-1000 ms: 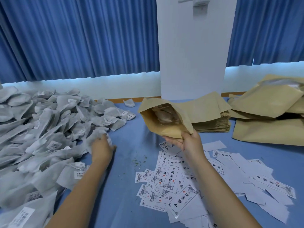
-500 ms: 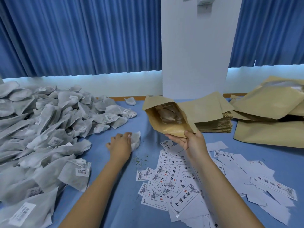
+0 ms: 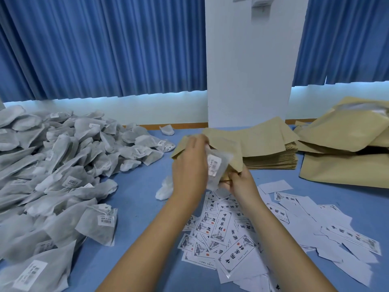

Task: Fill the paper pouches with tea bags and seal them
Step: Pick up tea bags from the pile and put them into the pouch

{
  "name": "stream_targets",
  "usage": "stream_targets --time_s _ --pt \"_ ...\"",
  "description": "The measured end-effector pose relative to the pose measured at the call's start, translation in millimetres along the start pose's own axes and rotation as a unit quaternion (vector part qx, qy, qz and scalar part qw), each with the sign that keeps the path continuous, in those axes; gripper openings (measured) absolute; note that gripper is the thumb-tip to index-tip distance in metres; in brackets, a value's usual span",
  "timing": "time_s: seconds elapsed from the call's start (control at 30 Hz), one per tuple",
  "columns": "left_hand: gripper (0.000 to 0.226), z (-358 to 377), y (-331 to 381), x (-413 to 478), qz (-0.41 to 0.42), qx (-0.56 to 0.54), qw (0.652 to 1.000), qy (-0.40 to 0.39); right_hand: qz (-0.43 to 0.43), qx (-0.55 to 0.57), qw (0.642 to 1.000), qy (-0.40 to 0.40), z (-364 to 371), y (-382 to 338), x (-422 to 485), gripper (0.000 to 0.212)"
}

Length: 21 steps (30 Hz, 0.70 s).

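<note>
left hand (image 3: pixel 189 167) grips tea bag (image 3: pixel 216 165) at pouch mouth, frame centre | right hand (image 3: pixel 242 183) pinches paper pouch (image 3: pixel 229 148) by lower edge | tea bag pile (image 3: pixel 63 165) left on table (image 3: pixel 143 203)

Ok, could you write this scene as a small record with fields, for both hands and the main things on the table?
left hand: holds a tea bag at the paper pouch
right hand: grips the paper pouch at its lower end
tea bag pile: left side of the table
pouch stack: flat, behind the hands
other pouches: piled loosely, far right
labels: scattered under the right arm
</note>
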<state>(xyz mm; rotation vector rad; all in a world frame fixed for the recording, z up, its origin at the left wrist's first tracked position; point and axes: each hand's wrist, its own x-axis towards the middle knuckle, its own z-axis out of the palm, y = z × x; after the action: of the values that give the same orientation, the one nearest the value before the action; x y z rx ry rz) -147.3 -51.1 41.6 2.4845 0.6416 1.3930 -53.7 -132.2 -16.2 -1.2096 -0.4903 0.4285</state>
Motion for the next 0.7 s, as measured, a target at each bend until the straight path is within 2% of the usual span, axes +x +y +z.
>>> stream_targets --time_s 0.07,0.1,0.13,0.2,0.27,0.3,0.37,0.4,0.47,0.5,0.53,0.57,0.6,0.63,0.67,0.7 --pt "0.022 19 0 8 -0.061 0.143 0.974 -0.166 -0.005 -0.023 1.0 0.0 1 2 -1 0.039" --pt "0.023 28 -1 12 -0.104 0.154 0.957 -0.224 -0.009 -0.036 0.999 0.003 1 2 -1 0.038" --pt "0.023 33 -4 16 -0.145 0.108 0.955 -0.236 -0.014 -0.045 0.999 0.0 1 1 -2 0.037" --pt "0.021 36 -7 21 -0.203 -0.048 0.965 -0.156 -0.008 -0.02 0.999 -0.028 2 1 -1 0.037" --pt "0.017 31 -6 28 -0.198 -0.135 0.971 -0.018 0.006 0.035 0.997 -0.074 4 1 -2 0.039" --pt "0.015 32 -6 32 -0.187 -0.135 0.973 -0.002 0.009 0.038 0.995 -0.088 6 0 -3 0.04" --pt "0.02 35 0 36 -0.179 -0.09 0.976 -0.086 0.01 0.023 0.996 -0.089 4 -3 -2 0.038" --pt "0.025 40 5 35 -0.159 -0.038 0.978 -0.133 0.009 0.02 0.997 -0.073 1 -5 -1 0.038" --pt "0.026 45 17 29 -0.065 0.087 0.982 -0.155 -0.003 0.021 0.999 -0.027 -7 -9 4 0.038" --pt "0.025 43 24 22 0.027 0.195 0.974 -0.113 -0.007 0.028 1.0 -0.007 -13 -11 6 0.037" --pt "0.022 38 29 14 0.12 0.212 0.968 -0.052 -0.011 0.044 0.999 0.009 -18 -14 7 0.035" --pt "0.017 36 30 1 0.238 0.173 0.956 0.012 -0.016 0.062 0.998 0.019 -22 -17 7 0.033" --pt "0.011 33 27 -16 0.319 0.104 0.941 0.042 -0.023 0.078 0.996 0.025 -25 -19 7 0.031" --pt "0.007 31 22 -33 0.351 0.055 0.935 0.018 -0.028 0.094 0.995 0.028 -27 -21 6 0.03" --pt "0.01 28 18 -50 0.318 0.051 0.945 -0.065 -0.028 0.114 0.993 0.024 -29 -24 5 0.029" --pt "0.02 24 18 -61 0.214 0.086 0.956 -0.181 -0.022 0.137 0.99 0.016 -30 -26 5 0.032"
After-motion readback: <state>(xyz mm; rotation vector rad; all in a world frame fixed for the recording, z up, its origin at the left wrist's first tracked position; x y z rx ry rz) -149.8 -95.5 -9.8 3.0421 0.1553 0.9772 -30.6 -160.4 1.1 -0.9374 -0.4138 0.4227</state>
